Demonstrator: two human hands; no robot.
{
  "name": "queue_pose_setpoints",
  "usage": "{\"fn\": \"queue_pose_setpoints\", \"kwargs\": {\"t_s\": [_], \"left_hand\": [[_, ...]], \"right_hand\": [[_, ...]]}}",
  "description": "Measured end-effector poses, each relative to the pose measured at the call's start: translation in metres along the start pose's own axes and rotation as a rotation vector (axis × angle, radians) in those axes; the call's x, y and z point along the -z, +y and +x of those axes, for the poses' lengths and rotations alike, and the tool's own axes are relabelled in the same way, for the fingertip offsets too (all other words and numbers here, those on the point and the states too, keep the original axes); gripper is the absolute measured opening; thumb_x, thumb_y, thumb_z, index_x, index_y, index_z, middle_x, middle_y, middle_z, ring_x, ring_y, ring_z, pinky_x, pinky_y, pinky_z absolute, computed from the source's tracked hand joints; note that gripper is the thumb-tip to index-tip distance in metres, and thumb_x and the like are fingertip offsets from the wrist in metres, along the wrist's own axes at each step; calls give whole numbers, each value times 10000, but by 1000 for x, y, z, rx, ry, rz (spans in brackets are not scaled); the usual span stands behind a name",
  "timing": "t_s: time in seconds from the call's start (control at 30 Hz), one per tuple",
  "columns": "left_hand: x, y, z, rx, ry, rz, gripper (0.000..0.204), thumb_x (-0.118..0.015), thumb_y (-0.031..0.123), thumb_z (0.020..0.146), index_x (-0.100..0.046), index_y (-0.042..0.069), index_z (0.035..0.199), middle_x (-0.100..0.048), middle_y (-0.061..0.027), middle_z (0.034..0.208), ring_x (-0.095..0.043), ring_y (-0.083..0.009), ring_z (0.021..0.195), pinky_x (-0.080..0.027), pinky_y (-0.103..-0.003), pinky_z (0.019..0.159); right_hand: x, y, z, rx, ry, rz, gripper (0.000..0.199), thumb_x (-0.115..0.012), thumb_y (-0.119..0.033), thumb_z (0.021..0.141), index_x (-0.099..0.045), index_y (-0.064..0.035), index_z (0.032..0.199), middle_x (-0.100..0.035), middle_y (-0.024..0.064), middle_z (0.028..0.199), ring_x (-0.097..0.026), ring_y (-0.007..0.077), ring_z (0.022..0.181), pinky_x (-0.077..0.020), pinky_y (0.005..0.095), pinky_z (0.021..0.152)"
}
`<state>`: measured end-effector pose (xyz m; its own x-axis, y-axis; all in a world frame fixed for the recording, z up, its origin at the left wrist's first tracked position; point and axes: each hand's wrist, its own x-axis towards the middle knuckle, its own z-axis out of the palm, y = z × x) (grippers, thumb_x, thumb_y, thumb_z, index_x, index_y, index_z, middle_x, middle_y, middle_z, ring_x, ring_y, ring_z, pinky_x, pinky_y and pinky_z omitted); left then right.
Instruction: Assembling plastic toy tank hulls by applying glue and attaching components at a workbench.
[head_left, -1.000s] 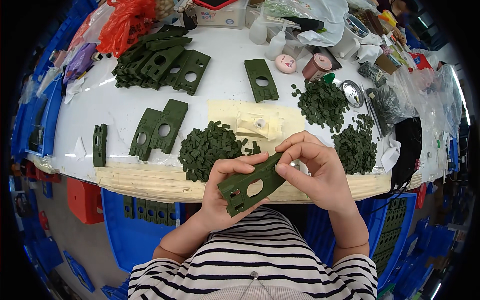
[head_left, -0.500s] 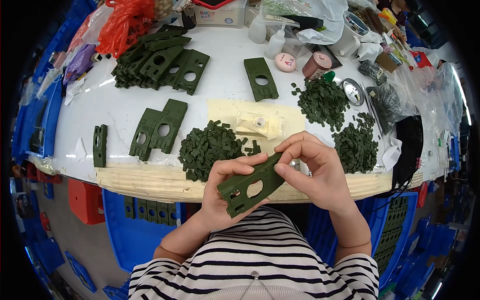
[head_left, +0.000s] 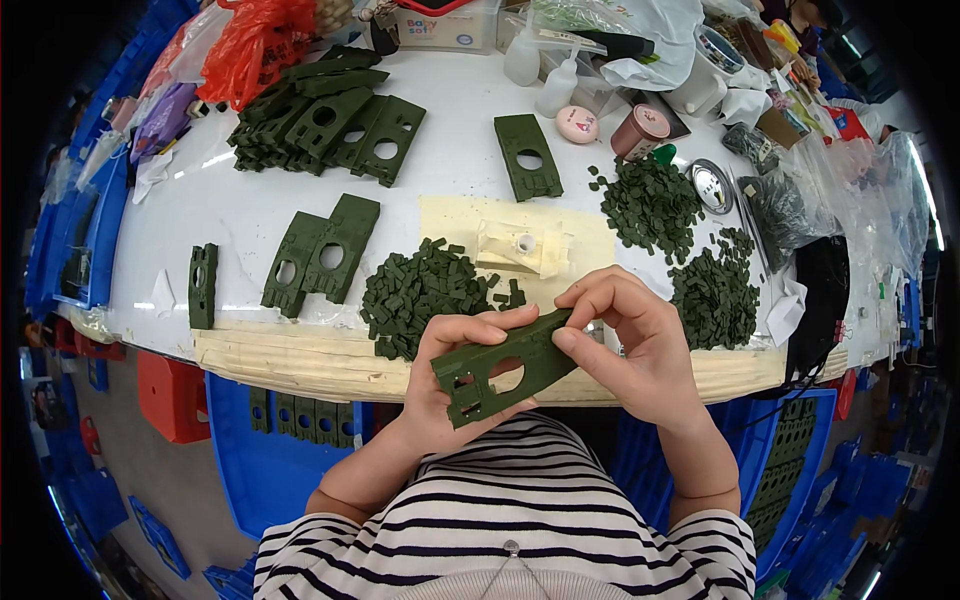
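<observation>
A dark green plastic toy tank hull (head_left: 537,368) with a large round hole is tilted above the table's front edge. My left hand (head_left: 447,338) wraps round its near end, thumb along the upper side and fingers underneath. The thumb and fingers of my right hand (head_left: 645,365) are pinched at the hull's far right end; whether a small piece sits between them is hidden. Just beyond my hands lies a heap of small green plastic pieces (head_left: 425,295), with a few loose ones beside it. Behind them a cream-coloured block fixture (head_left: 520,245) stands on a pale sheet.
More hulls (head_left: 325,255) lie at left, one (head_left: 203,285) apart, one (head_left: 528,158) at the back, and others in a pile (head_left: 300,125). Two more heaps of small pieces (head_left: 650,205) are at right, near a round metal lid (head_left: 710,187). A blue bin (head_left: 270,480) stands below the table.
The hull has turned slightly in my hands, its near end a little higher. My grip looks the same. The whole view has shifted slightly.
</observation>
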<state>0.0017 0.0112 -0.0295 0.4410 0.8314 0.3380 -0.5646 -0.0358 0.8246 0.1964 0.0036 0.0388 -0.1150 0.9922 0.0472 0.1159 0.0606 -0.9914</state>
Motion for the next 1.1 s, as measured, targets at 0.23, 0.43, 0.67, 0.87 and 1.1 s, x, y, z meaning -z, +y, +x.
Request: {"fn": "queue_pose_setpoints", "kwargs": {"t_s": [0.23, 0.43, 0.67, 0.87, 1.1], "left_hand": [[23, 13, 0, 101, 6, -198, 676, -723, -68, 748, -329, 51, 1284, -397, -269, 1381, -497, -304, 1227, -477, -423, 977], [48, 37, -3, -136, 384, -57, 881, -737, 202, 776, -203, -12, 1443, -404, -286, 1368, -473, -311, 1254, -436, -431, 1015], [42, 49, -2, -38, 310, -86, 930, -726, 210, 777, -149, -25, 1467, -409, -304, 1359, -439, -306, 1285, -422, -431, 1022], [38, 46, -6, -10, 324, -75, 926, -707, 224, 788, -132, -25, 1471, -412, -294, 1363, -437, -302, 1286, -410, -439, 1032], [35, 46, -5, 25, 314, -87, 933, -693, 229, 803, -98, 7, 1486, -446, -284, 1341, -453, -308, 1271, -401, -430, 1030]], "right_hand": [[8, 4, -8, 66, 116, -43, 93, -655, -13, 831, -576, 7, 876, -595, 97, 906, -578, 159, 876, -465, 274, 786], [-5, 14, -14, 268, 34, -692, 118, -709, -33, 752, -619, -44, 827, -583, 65, 788, -547, 224, 701, -445, 314, 619], [-38, 29, 1, 344, -85, -812, 87, -691, -100, 759, -626, -75, 812, -531, 35, 736, -544, 210, 710, -459, 330, 609], [-45, 31, 9, 341, -186, -810, 116, -694, -94, 751, -640, -78, 852, -540, 33, 754, -554, 212, 728, -469, 336, 615], [-48, 25, 6, 347, -297, -908, 157, -589, -48, 716, -600, -54, 872, -516, 67, 820, -560, 219, 808, -490, 336, 662]]}}
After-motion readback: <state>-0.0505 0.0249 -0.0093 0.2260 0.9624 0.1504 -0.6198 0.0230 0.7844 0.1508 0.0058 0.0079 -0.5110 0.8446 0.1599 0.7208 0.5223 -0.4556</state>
